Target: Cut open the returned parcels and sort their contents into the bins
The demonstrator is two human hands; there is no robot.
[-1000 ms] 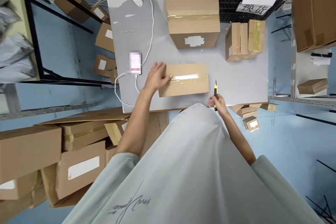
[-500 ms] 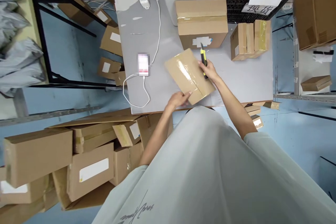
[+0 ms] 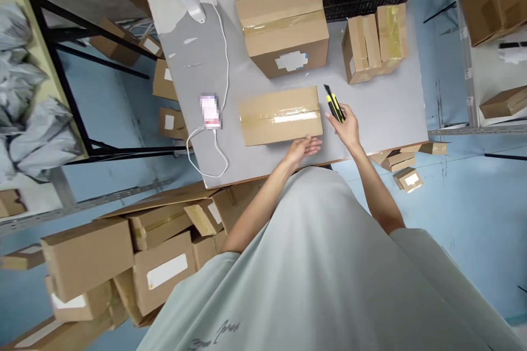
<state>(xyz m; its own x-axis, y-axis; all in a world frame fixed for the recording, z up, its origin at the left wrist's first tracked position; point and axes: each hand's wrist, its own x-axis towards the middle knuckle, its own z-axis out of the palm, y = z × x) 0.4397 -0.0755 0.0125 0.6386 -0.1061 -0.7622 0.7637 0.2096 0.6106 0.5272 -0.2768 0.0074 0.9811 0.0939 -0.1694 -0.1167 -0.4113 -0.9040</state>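
Grey table [image 3: 385, 107], taped carton [image 3: 280, 112], left hand [image 3: 301, 150] open at its edge, right hand [image 3: 348, 129] gripping cutter [image 3: 335, 107]

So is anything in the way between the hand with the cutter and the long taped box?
Nothing visible. The right hand, holding the cutter, is beside the right end of the long taped box, with only gray table between. The left hand is at its near side, outside that gap.

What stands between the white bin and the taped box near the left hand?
A larger carton with a white label stands there, then a strip of tabletop before the taped box; the head view shows this.
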